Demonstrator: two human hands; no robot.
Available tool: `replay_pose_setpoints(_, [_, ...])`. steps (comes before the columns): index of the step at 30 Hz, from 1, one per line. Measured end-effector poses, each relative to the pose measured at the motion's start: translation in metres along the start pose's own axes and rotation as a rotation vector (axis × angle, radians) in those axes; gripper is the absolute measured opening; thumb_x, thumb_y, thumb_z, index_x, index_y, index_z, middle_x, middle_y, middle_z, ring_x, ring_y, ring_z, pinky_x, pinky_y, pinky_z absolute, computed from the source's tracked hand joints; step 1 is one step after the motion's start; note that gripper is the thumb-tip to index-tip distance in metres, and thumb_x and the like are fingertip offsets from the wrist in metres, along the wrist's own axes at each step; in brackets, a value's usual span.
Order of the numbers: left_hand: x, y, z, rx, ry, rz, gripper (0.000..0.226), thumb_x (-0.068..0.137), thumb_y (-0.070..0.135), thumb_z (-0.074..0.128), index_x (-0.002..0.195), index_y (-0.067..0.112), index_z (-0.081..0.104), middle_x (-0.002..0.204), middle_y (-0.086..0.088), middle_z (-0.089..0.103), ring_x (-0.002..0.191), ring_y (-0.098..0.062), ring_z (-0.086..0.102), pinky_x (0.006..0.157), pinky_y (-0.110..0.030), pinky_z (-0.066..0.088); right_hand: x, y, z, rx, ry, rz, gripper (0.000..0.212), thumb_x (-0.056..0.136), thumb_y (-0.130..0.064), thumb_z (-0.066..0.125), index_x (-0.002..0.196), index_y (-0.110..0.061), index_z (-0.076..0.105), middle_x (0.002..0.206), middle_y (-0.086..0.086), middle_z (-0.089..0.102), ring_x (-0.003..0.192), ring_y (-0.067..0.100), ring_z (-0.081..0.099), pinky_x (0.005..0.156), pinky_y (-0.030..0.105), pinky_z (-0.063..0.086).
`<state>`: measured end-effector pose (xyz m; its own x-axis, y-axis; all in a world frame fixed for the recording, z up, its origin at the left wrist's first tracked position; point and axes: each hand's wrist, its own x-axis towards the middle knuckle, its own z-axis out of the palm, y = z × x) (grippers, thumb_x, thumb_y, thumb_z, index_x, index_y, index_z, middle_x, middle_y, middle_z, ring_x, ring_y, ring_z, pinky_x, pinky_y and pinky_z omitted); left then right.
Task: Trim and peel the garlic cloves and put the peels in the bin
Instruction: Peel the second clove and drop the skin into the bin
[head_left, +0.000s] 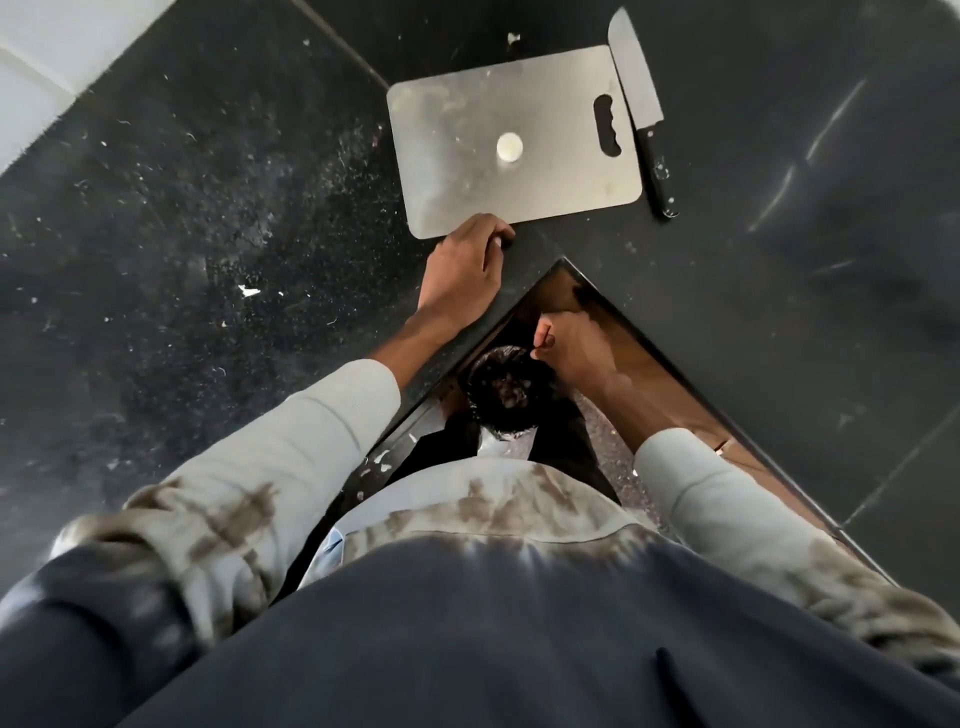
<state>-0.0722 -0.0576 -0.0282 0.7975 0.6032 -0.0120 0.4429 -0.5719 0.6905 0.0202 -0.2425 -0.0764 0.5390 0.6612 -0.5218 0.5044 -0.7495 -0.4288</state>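
Bin (501, 389) holding peel scraps, right hand (571, 348) above it

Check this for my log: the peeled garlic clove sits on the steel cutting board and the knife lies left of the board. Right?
Not quite. In the head view the knife lies right of the steel cutting board, beside its handle slot. The peeled garlic clove does sit on the board.

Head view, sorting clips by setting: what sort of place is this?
Most likely a home kitchen: a dark stone counter with a steel cutting board, a knife beside it, and a lined bin below the counter edge.
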Motion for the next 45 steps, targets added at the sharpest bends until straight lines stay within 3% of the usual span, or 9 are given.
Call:
replay_pose_setpoints(8, [0.039, 0.012, -0.015, 0.046, 0.139, 0.006, 0.025, 0.103, 0.011, 0.053, 0.126, 0.015, 0.062, 0.125, 0.000, 0.064, 0.102, -0.021, 0.066, 0.084, -0.040, 0.058, 0.012, -0.048, -0.085, 0.071, 0.299, -0.314, 0.013, 0.089, -0.031, 0.074, 0.088, -0.028, 0.062, 0.075, -0.014, 0.065, 0.072, 0.009, 0.062, 0.068, 0.033, 0.051])
replay_pose_setpoints(12, [0.060, 0.011, -0.016, 0.129, 0.106, -0.095, 0.041, 0.098, 0.004, 0.055, 0.138, 0.008, 0.057, 0.138, -0.011, 0.059, 0.127, -0.030, 0.057, 0.106, -0.044, 0.054, 0.059, -0.076, -0.115, 0.138, 0.455, -0.355, 0.018, 0.093, -0.020, 0.074, 0.108, -0.020, 0.064, 0.102, -0.011, 0.064, 0.083, 0.010, 0.063, 0.080, 0.031, 0.054])
replay_pose_setpoints(17, [0.069, 0.000, -0.017, 0.231, 0.004, -0.123, 0.040, 0.095, 0.001, 0.057, 0.135, 0.004, 0.064, 0.141, -0.010, 0.056, 0.129, -0.031, 0.053, 0.110, -0.048, 0.050, 0.118, -0.103, -0.118, 0.100, 0.381, -0.239, 0.046, 0.095, -0.021, 0.075, 0.136, -0.009, 0.059, 0.135, 0.009, 0.056, 0.117, 0.028, 0.059, 0.101, 0.038, 0.051])
replay_pose_setpoints(23, [0.083, -0.002, -0.026, 0.183, -0.003, -0.171, 0.031, 0.095, 0.000, 0.054, 0.121, 0.007, 0.069, 0.132, -0.007, 0.060, 0.125, -0.028, 0.057, 0.105, -0.044, 0.053, 0.139, -0.110, -0.112, 0.090, 0.393, -0.339, 0.024, 0.095, -0.010, 0.074, 0.118, -0.008, 0.070, 0.121, 0.010, 0.061, 0.106, 0.028, 0.063, 0.096, 0.040, 0.057])
replay_pose_setpoints(29, [0.097, -0.002, -0.029, 0.203, -0.019, -0.197, 0.036, 0.096, 0.006, 0.056, 0.128, 0.012, 0.069, 0.132, -0.004, 0.061, 0.122, -0.028, 0.062, 0.102, -0.039, 0.050, 0.133, -0.095, -0.131, 0.094, 0.435, -0.284, 0.040, 0.092, -0.027, 0.078, 0.128, -0.016, 0.066, 0.129, 0.002, 0.059, 0.111, 0.018, 0.061, 0.088, 0.032, 0.054])
replay_pose_setpoints(32, [0.105, -0.001, -0.027, 0.237, 0.003, -0.212, 0.029, 0.099, 0.010, 0.057, 0.125, 0.011, 0.070, 0.129, -0.005, 0.063, 0.116, -0.029, 0.066, 0.099, -0.040, 0.053, 0.121, -0.061, -0.156, 0.120, 0.639, -0.115, 0.023, 0.099, -0.025, 0.067, 0.121, -0.019, 0.063, 0.128, 0.000, 0.054, 0.119, 0.023, 0.056, 0.090, 0.042, 0.056])
replay_pose_setpoints(34, [0.107, 0.003, -0.023, 0.251, 0.029, -0.217, 0.026, 0.101, 0.012, 0.056, 0.124, 0.010, 0.070, 0.128, -0.006, 0.064, 0.113, -0.031, 0.067, 0.099, -0.042, 0.055, 0.114, -0.033, -0.172, 0.118, 0.732, 0.044, 0.024, 0.096, -0.026, 0.073, 0.117, -0.019, 0.061, 0.129, 0.003, 0.052, 0.121, 0.025, 0.052, 0.094, 0.045, 0.056])
replay_pose_setpoints(38, [0.107, 0.012, -0.015, 0.212, 0.076, -0.193, 0.025, 0.104, 0.013, 0.054, 0.126, 0.010, 0.066, 0.129, -0.008, 0.063, 0.114, -0.032, 0.066, 0.101, -0.046, 0.057, 0.101, 0.010, -0.178, 0.156, 0.630, 0.176, 0.042, 0.089, -0.031, 0.083, 0.117, -0.013, 0.059, 0.131, 0.009, 0.054, 0.122, 0.030, 0.050, 0.103, 0.040, 0.046])
replay_pose_setpoints(45, [0.112, 0.024, -0.012, 0.160, 0.087, -0.217, 0.038, 0.097, 0.013, 0.070, 0.134, 0.011, 0.063, 0.136, -0.007, 0.064, 0.117, -0.031, 0.068, 0.102, -0.045, 0.058, 0.100, 0.014, -0.181, 0.311, 0.574, 0.109, 0.015, 0.096, -0.026, 0.076, 0.096, -0.012, 0.070, 0.098, 0.002, 0.070, 0.086, 0.016, 0.064, 0.079, 0.025, 0.043])
